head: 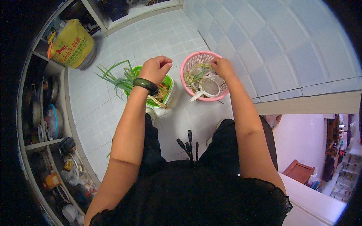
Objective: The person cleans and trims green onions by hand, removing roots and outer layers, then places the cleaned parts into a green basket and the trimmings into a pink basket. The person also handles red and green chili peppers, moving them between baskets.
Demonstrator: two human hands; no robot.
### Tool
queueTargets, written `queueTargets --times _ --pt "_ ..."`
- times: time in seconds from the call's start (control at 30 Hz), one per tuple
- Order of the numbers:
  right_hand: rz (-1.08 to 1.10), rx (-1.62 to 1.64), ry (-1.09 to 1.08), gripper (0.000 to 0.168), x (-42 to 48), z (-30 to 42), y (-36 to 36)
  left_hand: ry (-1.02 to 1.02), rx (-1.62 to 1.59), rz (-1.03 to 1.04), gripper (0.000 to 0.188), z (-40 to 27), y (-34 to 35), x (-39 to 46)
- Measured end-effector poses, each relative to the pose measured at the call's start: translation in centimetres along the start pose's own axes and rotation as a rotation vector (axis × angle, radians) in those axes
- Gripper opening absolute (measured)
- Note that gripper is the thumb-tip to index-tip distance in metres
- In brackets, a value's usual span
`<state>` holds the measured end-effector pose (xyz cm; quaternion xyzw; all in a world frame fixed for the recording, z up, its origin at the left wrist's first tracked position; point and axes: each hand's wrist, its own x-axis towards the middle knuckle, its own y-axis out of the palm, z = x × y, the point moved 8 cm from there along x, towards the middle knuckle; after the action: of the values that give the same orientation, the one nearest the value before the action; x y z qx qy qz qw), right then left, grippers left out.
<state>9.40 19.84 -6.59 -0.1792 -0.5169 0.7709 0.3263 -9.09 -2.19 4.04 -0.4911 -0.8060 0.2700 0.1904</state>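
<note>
My left hand (155, 69), with a dark green bangle (145, 85) at its wrist, is held above a lime green plastic basin (170, 82). Its fingers are curled in and nothing shows in them. Green scallions (117, 82) hang over the basin's left side, and a pale stalk (157, 101) lies across its front. My right hand (223, 67) is over the right side of a pink plastic basket (185, 84), fingertips pinched together beside wilted leaf trimmings (199, 70). Whether they grip a scrap is unclear. A white-handled strainer (210, 87) and crumpled clear plastic also lie in the basket.
Pale tiles cover the floor (99, 110), and a tiled wall (271, 50) rises at the right. Open shelves (42, 145) with pots and bags line the left. A cylinder in a yellow printed cover (75, 46) stands far left. Black cable ends (190, 144) stick up between my legs.
</note>
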Motion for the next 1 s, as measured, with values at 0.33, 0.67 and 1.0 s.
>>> queueTargets --times 0.33,0.67,1.0 --pt "-0.128 -0.010 0.127 0.028 -0.2 -1.1 -5.8 0.016 0.032 -0.073 0.023 1.0 -1.6 1.0" --pt "-0.389 0.310 0.319 0.030 -8.1 4.3 -15.1 -0.076 -0.069 -0.162 0.023 4.2 -4.5 2.0" --pt "-0.277 0.397 0.262 0.019 -9.5 -0.6 -8.2 -0.094 -0.230 -0.218 0.022 4.5 -4.8 1.7"
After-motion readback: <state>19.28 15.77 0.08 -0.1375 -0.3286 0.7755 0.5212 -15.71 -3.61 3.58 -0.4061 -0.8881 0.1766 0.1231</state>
